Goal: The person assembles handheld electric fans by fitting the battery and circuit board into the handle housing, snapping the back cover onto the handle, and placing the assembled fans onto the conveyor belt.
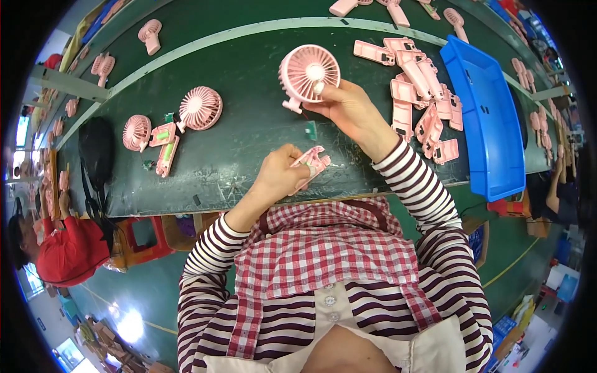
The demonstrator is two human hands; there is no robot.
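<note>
My right hand [349, 110] is closed on a round pink fan head [309, 73], held up above the dark green table. A small green circuit board [311, 130] hangs just below the fan head, by what looks like a thin wire. Lower down, close to the table's near edge, my left hand [281, 171] grips a pink plastic handle shell [313, 163], its open inside partly showing. To the left lie two more fan heads [200, 108] with handle shells holding green cylindrical batteries [166, 151].
Several loose pink handle shells [418, 87] are heaped on the right, beside a blue plastic bin [488, 118]. Finished-looking pink fans [150, 36] lie beyond the pale strip. A black bag [96, 152] sits at the left end; a person in red [71, 252] is farther left.
</note>
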